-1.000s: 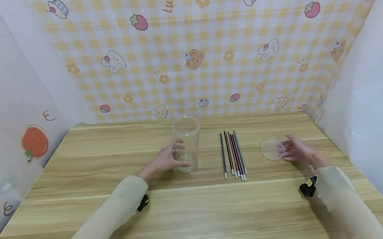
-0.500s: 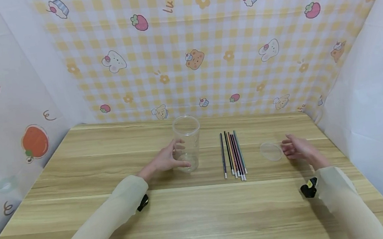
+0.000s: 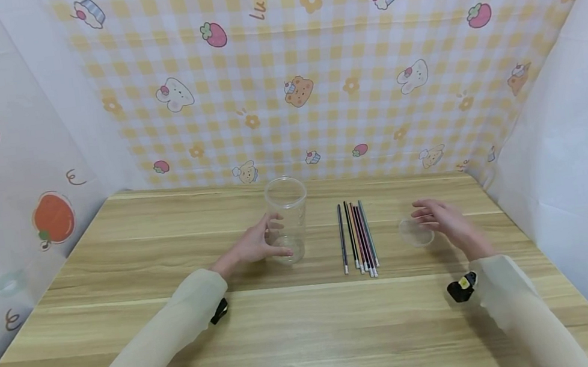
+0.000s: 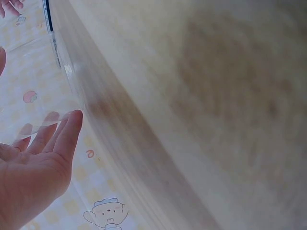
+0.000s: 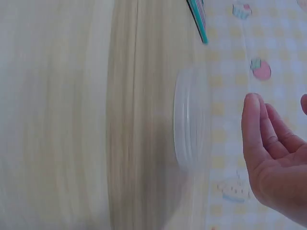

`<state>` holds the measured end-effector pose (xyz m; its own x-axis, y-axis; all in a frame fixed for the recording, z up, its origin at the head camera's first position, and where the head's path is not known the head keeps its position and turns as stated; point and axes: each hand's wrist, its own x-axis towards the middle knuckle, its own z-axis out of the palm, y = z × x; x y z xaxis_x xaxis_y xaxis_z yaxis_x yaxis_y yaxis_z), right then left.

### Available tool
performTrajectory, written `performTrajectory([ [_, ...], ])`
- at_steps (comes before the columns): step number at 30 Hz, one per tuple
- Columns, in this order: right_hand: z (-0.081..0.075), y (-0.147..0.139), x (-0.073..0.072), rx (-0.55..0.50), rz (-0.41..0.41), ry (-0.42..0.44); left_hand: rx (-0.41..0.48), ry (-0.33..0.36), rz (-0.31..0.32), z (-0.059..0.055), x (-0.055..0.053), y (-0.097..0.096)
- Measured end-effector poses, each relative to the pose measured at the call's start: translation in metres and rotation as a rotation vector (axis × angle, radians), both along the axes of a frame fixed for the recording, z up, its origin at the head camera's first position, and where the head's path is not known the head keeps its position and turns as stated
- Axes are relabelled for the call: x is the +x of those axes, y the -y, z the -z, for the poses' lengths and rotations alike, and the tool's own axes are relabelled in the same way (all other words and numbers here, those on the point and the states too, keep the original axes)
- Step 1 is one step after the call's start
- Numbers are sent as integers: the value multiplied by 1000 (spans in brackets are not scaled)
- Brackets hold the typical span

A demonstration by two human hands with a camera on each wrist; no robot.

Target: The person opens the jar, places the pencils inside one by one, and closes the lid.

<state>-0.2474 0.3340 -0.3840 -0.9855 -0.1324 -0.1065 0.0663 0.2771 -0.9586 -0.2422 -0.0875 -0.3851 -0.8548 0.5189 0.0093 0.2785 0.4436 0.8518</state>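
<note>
Transparent cup (image 3: 293, 223), tall and smooth-walled with a rounded rim, standing upright on a wood-grain table (image 3: 317, 338) left of the pencils. The left hand (image 3: 251, 245) holds it low on the wall, thumb in front and fingers curved behind, spread to the cup's width; the fingers show through the plastic. The right hand (image 3: 450, 227), fingers loosely bent and apart from the thumb, holds nothing and hovers over a thin, translucent round lid (image 3: 416, 236); the right wrist view shows a gap between the two and ridges along the lid's edge. Between cup and lid lie slender pencils (image 3: 361, 236), white-tipped at the near end, one slightly apart from the close-set bundle. Strips of wood separate pencils from cup and from lid; a broad span of tabletop extends toward the person. Behind the far edge hangs creased, yellow-checked cloth (image 3: 238, 75); pale sheeting (image 3: 586, 162) borders the right.
</note>
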Motion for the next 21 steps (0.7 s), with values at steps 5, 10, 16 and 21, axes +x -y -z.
performTrajectory([
  [5,2,18,1,-25,-90,26,-4,24,7,-19,13,-2],
  [10,5,34,-1,-48,-125,65,-2,28,11,-20,14,-2],
  [16,6,45,-3,-96,-132,144,14,30,16,-18,12,-2],
  [21,6,51,-6,-91,-132,167,16,34,9,-17,12,-1],
])
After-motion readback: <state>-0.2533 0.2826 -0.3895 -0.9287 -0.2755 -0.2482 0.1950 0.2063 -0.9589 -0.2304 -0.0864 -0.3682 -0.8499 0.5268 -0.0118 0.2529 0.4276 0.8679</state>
